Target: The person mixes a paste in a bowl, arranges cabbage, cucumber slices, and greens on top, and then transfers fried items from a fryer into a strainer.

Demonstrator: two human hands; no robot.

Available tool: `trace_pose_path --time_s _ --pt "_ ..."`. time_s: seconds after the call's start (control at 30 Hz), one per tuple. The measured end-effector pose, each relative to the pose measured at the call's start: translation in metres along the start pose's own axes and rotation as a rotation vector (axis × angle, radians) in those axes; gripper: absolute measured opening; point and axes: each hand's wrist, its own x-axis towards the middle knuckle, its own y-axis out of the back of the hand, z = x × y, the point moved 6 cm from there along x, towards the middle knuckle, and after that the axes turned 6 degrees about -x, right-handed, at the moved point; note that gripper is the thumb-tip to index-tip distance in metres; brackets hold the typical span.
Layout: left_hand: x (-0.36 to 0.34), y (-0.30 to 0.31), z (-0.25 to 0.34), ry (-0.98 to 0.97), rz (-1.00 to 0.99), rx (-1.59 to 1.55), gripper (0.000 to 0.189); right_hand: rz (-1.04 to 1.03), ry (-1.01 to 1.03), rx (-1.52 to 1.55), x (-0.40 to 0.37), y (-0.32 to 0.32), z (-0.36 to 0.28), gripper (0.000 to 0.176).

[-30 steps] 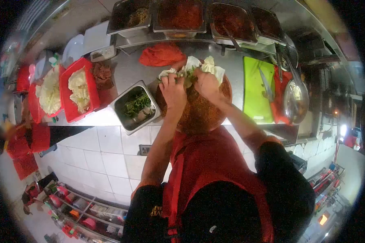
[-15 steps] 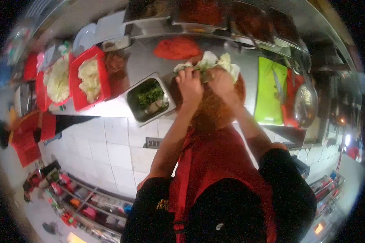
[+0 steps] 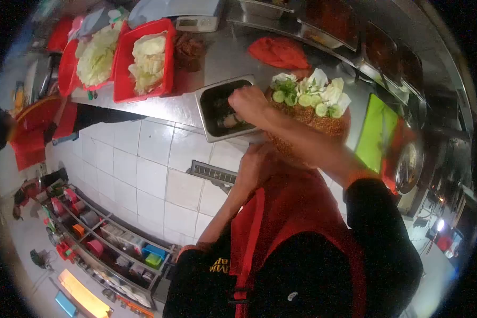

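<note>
Head view, as seen from beside the cook:

- The steel counter (image 3: 206,63) runs across the top, with a tiled front below it.
- Two red trays (image 3: 143,96) of pale cabbage sit at the far left, well apart from the work.
- A green board (image 3: 373,132) lies to the right, just beside the round plate (image 3: 344,127).
- The plate is heaped with something brown. Its far edge already carries cabbage leaves, greens and cucumber slices (image 3: 305,99), so I judge the dressing well along. The near side is bare of garnish.
- The steel pan (image 3: 202,111) stands just left of the plate, at the counter's front edge.
- A red cloth (image 3: 281,53) is bunched behind the plate.
- The right hand (image 3: 249,103) reaches across into the pan, fingers curled downward over something pale (I cannot tell whether it is gripped, or what it is).
- The left hand (image 3: 257,161) is low at the counter's edge, by the near rim of the plate. I cannot tell whether it grasps anything.
</note>
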Motion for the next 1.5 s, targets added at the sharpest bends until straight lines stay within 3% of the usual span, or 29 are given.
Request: trace_pose_path --time_s 0.13,0.23,0.3,0.33,0.4,0.6,0.73,0.83,0.93,1.03,1.1,1.23,1.3,1.5 --pt "-0.019 0.031 -0.011 0.086 0.087 -0.085 0.026 -0.099 -0.101 0.088 0.019 -0.052 0.013 0.01" --pt "-0.028 0.058 -0.017 0.145 0.151 -0.088 0.023 -0.127 -0.058 -0.017 0.01 -0.014 0.011 0.01" --pt "-0.028 0.076 -0.022 0.202 0.19 -0.105 0.022 -0.106 -0.209 0.202 0.002 0.013 0.022 0.014" --pt "-0.028 0.088 -0.024 0.244 0.25 -0.159 0.021 -0.107 -0.204 0.198 -0.001 0.017 0.027 0.014" --pt "-0.025 0.11 -0.032 0.315 0.334 -0.251 0.019 -0.065 -0.189 0.52 -0.008 0.023 0.037 0.014" --pt "0.016 0.155 -0.044 0.226 0.542 -0.079 0.019 -0.153 -0.374 0.858 -0.021 0.015 0.062 0.02" --pt "0.039 0.16 -0.044 0.152 0.551 -0.145 0.02 -0.091 -0.372 0.842 -0.024 0.025 0.054 0.016" --pt "0.048 0.16 -0.041 0.087 0.496 0.04 0.018 -0.12 -0.424 0.93 -0.024 0.02 0.05 0.017" --pt "0.046 0.167 -0.029 -0.048 0.578 0.09 0.016 -0.09 -0.427 0.939 -0.026 0.029 0.047 0.017" --pt "0.044 0.17 -0.045 0.083 0.544 -0.039 0.014 -0.033 -0.391 0.983 -0.034 0.022 0.053 0.017" --pt "0.042 0.17 -0.054 0.277 0.484 -0.228 0.012 -0.033 -0.414 1.068 -0.039 0.02 0.057 0.017" --pt "0.041 0.171 -0.046 0.259 0.418 0.04 0.017 0.05 -0.397 1.043 -0.046 0.029 0.065 0.017" --pt "0.037 0.18 -0.019 0.039 0.609 0.236 0.028 -0.025 -0.549 1.236 -0.052 0.034 0.063 0.019" --pt "0.055 0.175 0.012 -0.251 0.418 0.037 0.03 -0.159 -0.65 1.354 -0.051 0.03 0.049 0.022"
